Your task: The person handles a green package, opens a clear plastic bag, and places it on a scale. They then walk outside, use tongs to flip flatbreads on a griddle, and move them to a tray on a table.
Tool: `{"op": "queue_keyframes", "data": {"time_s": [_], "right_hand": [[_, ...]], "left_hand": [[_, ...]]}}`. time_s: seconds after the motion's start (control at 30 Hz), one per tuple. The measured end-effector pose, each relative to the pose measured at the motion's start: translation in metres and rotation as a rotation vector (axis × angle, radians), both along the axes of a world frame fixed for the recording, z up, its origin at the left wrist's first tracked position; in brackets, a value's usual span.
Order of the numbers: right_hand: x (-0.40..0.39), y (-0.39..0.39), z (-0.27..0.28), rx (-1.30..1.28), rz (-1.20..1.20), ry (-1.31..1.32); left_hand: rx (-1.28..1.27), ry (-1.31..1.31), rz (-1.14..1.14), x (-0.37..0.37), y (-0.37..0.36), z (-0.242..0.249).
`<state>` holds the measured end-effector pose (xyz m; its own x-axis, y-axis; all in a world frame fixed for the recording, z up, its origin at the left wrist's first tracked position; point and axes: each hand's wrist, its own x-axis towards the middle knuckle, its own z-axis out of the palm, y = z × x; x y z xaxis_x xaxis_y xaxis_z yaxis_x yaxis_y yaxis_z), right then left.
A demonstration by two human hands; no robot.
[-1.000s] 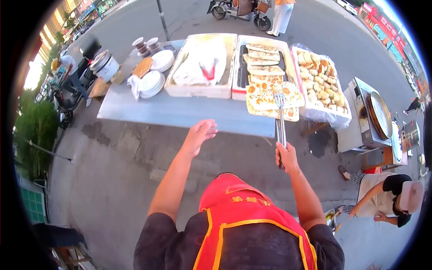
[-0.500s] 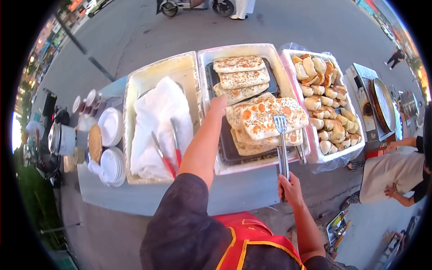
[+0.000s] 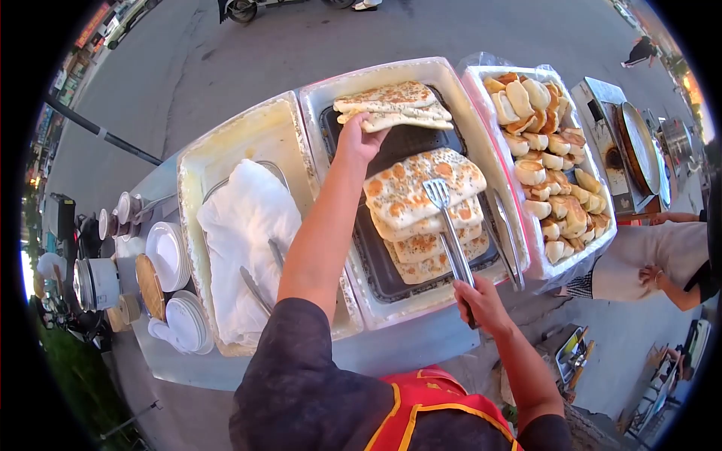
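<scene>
My left hand pinches the near edge of the upper stack of flatbreads, on the far part of a dark tray in the middle foam box. The stack's near edge is lifted and bent. In my right hand is the handle of metal tongs with a slotted spatula end. That slotted end rests on the top flatbread of the lower stack, which is browned and dotted with seeds. Another metal utensil leans along the box's right side.
A white cloth and tongs lie in the left foam box. The right box holds several buns. White plates are stacked at the left. A round pan sits at the right, near another person.
My left hand has drawn the upper flatbreads together and raised their near edge, away from the lower stack. The spatula end still rests on the lower stack. The view has shifted and turned slightly.
</scene>
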<state>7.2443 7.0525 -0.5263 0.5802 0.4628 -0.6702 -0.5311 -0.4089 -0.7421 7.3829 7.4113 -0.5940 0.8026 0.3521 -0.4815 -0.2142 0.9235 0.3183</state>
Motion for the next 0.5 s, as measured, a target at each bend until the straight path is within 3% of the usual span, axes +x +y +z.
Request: {"op": "queue_keyframes", "data": {"time_s": [0.17,0.2,0.3,0.37,0.43,0.47,0.5], "right_hand": [[0.026,0.027,-0.020,-0.020,0.064,-0.052],[0.024,0.025,-0.013,-0.027,0.052,-0.023],[0.000,-0.014,0.005,-0.087,0.037,-0.009],[-0.031,-0.056,0.022,-0.091,-0.025,-0.013],[-0.067,-0.104,0.036,-0.087,-0.075,-0.033],[-0.086,-0.125,0.042,-0.083,-0.116,-0.056],[-0.108,-0.143,0.047,-0.144,-0.124,-0.107]], "left_hand": [[0.009,0.124,-0.019,-0.007,0.003,-0.002],[-0.013,0.247,-0.031,-0.012,0.000,0.004],[0.009,0.178,-0.054,-0.028,0.007,-0.026],[0.145,0.169,-0.045,-0.047,0.001,-0.021],[0.285,0.363,0.112,-0.071,-0.020,0.005],[0.483,0.488,0.129,-0.082,-0.028,0.009],[0.581,0.405,0.274,-0.103,-0.082,0.070]]}}
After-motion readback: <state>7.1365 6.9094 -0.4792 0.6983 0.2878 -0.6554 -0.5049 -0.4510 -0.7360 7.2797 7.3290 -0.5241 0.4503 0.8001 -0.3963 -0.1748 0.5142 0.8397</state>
